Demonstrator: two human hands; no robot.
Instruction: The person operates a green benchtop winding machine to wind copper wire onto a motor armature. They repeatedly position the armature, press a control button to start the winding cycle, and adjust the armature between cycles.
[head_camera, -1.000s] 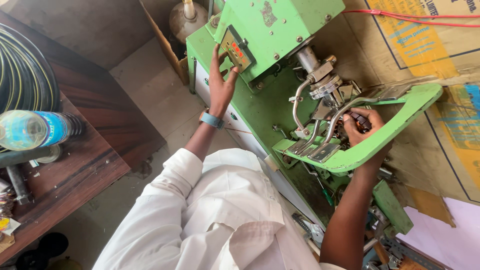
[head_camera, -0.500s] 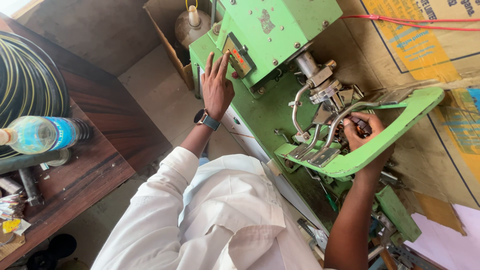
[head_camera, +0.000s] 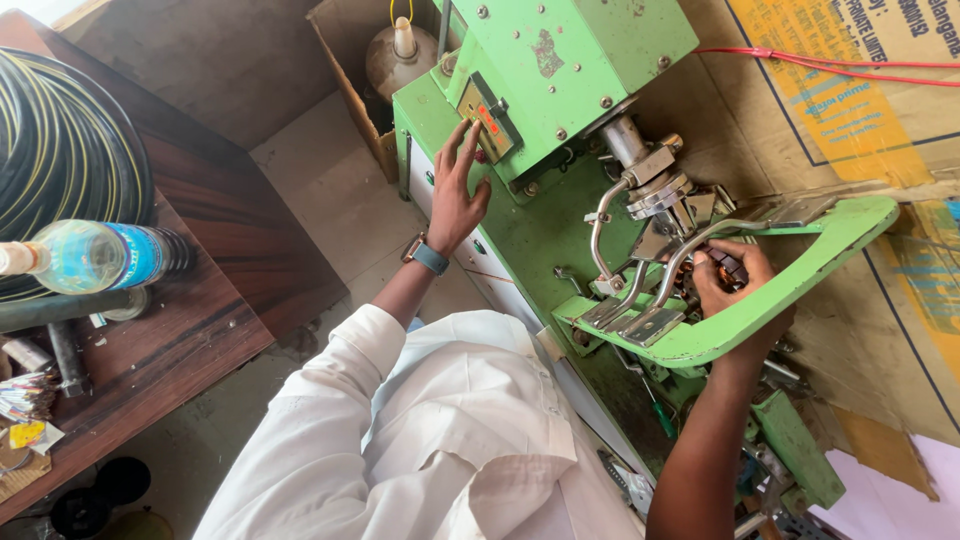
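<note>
The right hand (head_camera: 735, 285) was closed around a small copper-wound part (head_camera: 712, 268), held inside the green curved guard (head_camera: 790, 290) beneath the machine's metal spindle (head_camera: 645, 180). Farther off, the left hand (head_camera: 455, 195) lay flat with fingers spread, its fingertips touching the control panel (head_camera: 490, 120) on the green machine (head_camera: 570, 60).

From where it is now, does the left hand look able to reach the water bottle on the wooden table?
Probably yes: the left hand rests on the machine's control panel, and nothing blocks the way to the water bottle.
</note>
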